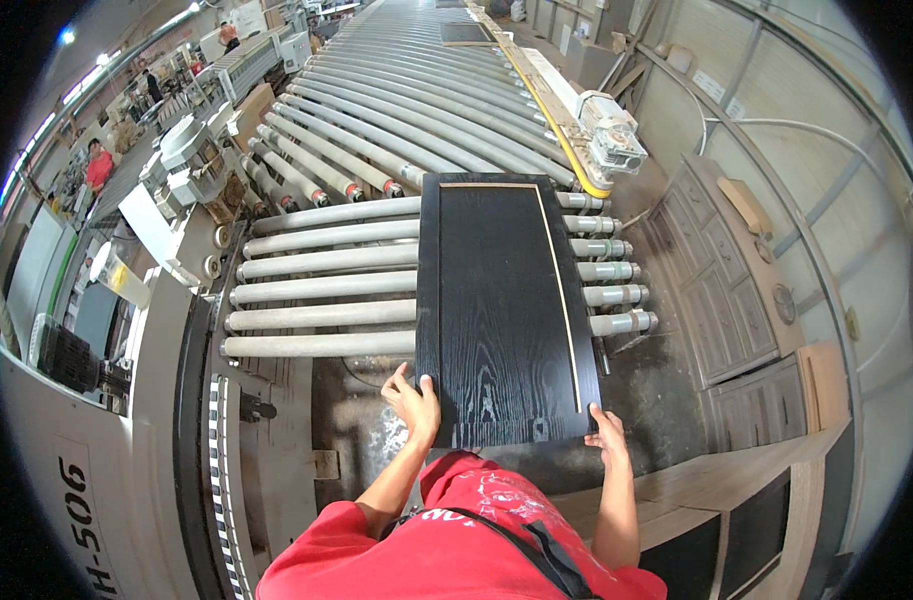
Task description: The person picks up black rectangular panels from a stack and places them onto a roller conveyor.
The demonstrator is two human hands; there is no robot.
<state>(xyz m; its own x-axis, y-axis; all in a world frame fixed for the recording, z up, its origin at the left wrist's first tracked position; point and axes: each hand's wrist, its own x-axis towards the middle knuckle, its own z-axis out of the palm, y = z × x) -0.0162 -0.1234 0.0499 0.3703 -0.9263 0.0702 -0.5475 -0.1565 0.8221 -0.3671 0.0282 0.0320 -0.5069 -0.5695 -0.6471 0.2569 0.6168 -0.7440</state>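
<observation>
A black wood-grain cabinet door (502, 300) with a recessed centre and a pale strip along part of its inner frame lies in front of me. Its far end rests over the rollers, while its near end reaches past them toward my body. My left hand (415, 408) holds the near left edge, thumb on the rim and some fingers showing beside it. At the near right corner my right hand (608, 436) grips the door, thumb on top and the other fingers partly hidden.
A roller conveyor (322, 265) runs away from me, with slanted rollers (417, 110) beyond it. A motor (614, 140) sits at its right side. Machinery (127, 440) stands left. Grey drawer fronts (717, 270) lean right, above a wooden bench (737, 470). Other people (101, 167) are far left.
</observation>
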